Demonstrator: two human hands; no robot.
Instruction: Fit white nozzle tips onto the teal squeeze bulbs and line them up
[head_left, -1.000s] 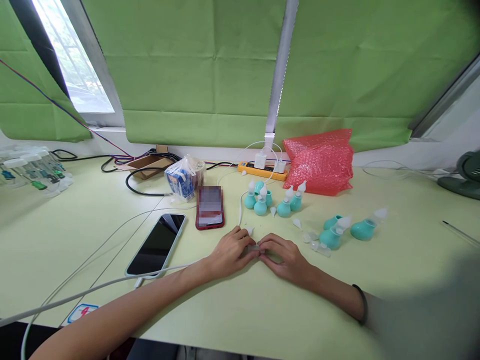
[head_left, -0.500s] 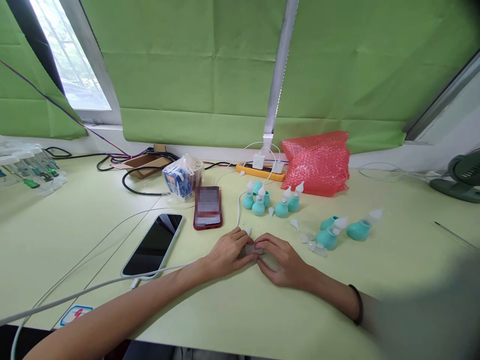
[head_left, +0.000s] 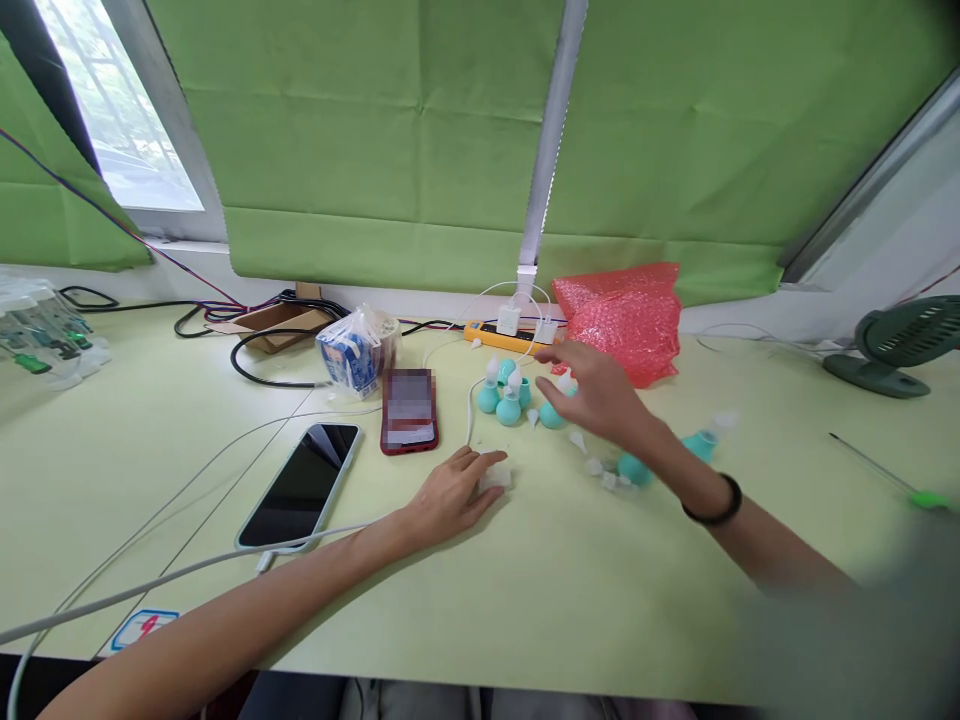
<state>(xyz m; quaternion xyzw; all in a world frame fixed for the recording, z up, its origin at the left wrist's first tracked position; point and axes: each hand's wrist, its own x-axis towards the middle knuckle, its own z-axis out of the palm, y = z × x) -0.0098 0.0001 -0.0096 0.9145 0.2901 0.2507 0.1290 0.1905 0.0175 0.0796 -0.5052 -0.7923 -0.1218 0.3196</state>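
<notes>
My left hand (head_left: pixel 454 492) rests on the table, thumb and forefinger around a small translucent white piece (head_left: pixel 496 478). Raised over the turquoise bulbs is my right hand (head_left: pixel 596 393), its fingers apart and nothing visible between them. A group of turquoise bulbs with white pointed tips (head_left: pixel 508 407) stands left of it; another turquoise bulb (head_left: pixel 551 416) is partly behind its fingers. Under and beyond the right forearm lie more turquoise bulbs (head_left: pixel 634 470), partly hidden. Small clear pieces (head_left: pixel 609 480) and a loose white tip (head_left: pixel 577 441) lie nearby.
Two phones, one red-cased (head_left: pixel 409 412) and one pale-cased (head_left: pixel 300 487), lie left, with a white cable running under the left forearm's side. Behind are a wrapped blue box (head_left: pixel 349 362), an orange power strip (head_left: pixel 491 337) and red bubble wrap (head_left: pixel 622 320). A screwdriver (head_left: pixel 928 499) and fan (head_left: pixel 911 335) are right.
My right hand has left the small piece and moved up and right over the bulbs, fingers spread. My left hand stays at the piece. The view has shifted slightly right.
</notes>
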